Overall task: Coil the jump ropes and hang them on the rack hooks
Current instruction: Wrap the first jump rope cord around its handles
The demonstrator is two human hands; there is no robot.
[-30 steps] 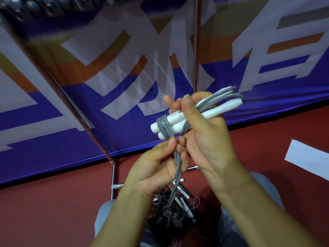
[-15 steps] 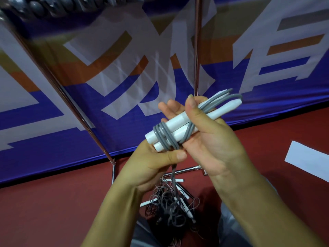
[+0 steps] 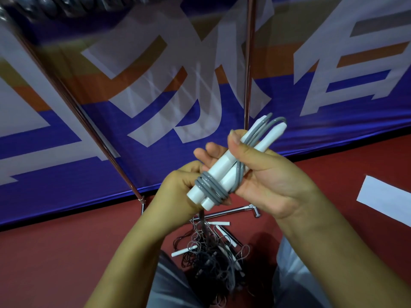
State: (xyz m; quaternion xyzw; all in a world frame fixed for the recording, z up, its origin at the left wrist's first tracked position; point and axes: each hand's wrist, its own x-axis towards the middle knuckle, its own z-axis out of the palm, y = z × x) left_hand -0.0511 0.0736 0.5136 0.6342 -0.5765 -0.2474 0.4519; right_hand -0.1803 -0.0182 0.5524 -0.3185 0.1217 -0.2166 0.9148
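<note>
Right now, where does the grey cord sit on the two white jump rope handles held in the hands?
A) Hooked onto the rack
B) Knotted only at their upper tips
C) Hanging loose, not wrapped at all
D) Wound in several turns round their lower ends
D: several turns of the grey cord circle the lower ends of the white handles, which the right hand holds side by side while the left hand grips below.

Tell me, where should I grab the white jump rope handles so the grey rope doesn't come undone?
Probably grab the white handles around their bare middle, coming from the side, as the right hand does. The grey rope is wound round the lower end, where the left hand works, and loops out at the top, so the middle is free.
</note>
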